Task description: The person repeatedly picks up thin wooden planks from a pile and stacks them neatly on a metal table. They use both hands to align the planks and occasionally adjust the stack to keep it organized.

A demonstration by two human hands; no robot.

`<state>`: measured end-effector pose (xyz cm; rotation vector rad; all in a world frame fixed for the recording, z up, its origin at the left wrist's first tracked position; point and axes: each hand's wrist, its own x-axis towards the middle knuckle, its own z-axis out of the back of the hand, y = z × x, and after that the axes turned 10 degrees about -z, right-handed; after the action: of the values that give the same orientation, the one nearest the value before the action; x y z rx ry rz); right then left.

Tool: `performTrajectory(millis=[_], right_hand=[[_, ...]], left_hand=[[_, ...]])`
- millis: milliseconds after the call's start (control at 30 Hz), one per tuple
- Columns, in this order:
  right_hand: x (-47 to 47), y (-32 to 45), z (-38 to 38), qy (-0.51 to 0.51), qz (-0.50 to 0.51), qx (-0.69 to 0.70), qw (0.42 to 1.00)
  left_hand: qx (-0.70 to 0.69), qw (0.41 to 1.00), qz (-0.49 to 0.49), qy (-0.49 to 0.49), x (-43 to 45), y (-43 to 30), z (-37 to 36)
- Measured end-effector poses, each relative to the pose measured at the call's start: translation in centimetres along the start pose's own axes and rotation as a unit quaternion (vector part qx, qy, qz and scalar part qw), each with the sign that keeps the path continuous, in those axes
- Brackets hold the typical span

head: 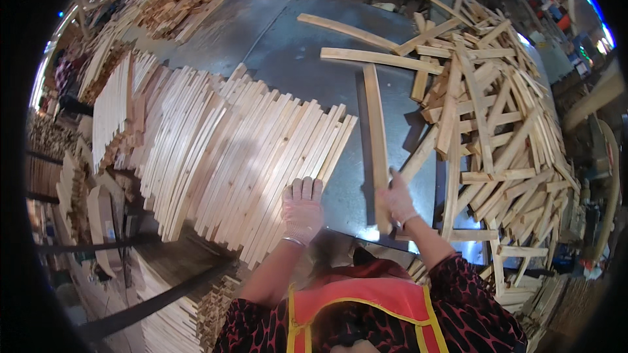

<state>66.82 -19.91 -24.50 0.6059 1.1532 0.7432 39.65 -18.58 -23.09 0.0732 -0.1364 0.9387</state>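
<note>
My left hand (302, 210), in a pale work glove, lies palm down on the near right part of a row of wooden strips (255, 157) set side by side. Its fingers point away from me. To the right, my gloved right hand (398, 200) grips the near end of a single wooden strip (376, 132). That strip slants away from me over the metal tabletop (343, 211), with bare metal between it and the row. Just beyond my right hand, another loose strip (421, 153) leans out from a jumbled heap.
A tangled heap of wooden strips (490, 108) covers the right side of the table. Two loose strips (348, 32) (380, 60) lie at the far middle. More stacked strips (113, 113) stand at the left, and a bundle (191, 0) lies far left. Dark bars (157, 299) cross the lower left.
</note>
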Motion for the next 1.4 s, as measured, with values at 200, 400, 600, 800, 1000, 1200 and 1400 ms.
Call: performTrajectory(millis=[200,400,600,800,1000,1200,1400], right_hand=[[-8.8,-4.5,-10.3,0.147,0.002,-0.168,0.975],[-3.3,5.0,-1.3,-0.116,0.299,-0.088,0.943],[7.1,5.0,18.2,-0.258,0.059,0.17,0.949],[-5.0,0.6,8.9,-0.025,0.098,0.038,0.994],[4.9,3.6,26.3,-0.425,0.09,-0.287,0.854],[9.6,-1.2,31.9,-0.259,0.007,-0.055,0.964],[0.3,-6.2,21.2,-0.167,0.113,0.131,0.971]], left_hand=[[-0.121,0.991,-0.041,-0.03,0.1,1.2,0.3],[-0.058,0.994,-0.096,0.005,-1.7,1.0,1.2],[-0.078,0.99,-0.106,0.043,1.4,-1.8,2.1],[-0.264,0.963,0.047,0.034,0.3,-4.5,0.0],[-0.233,0.939,0.144,0.209,4.9,-13.0,1.2],[-0.254,0.916,0.222,0.216,3.5,-11.1,-2.4],[-0.073,0.996,0.057,0.009,-2.9,-7.5,-0.6]])
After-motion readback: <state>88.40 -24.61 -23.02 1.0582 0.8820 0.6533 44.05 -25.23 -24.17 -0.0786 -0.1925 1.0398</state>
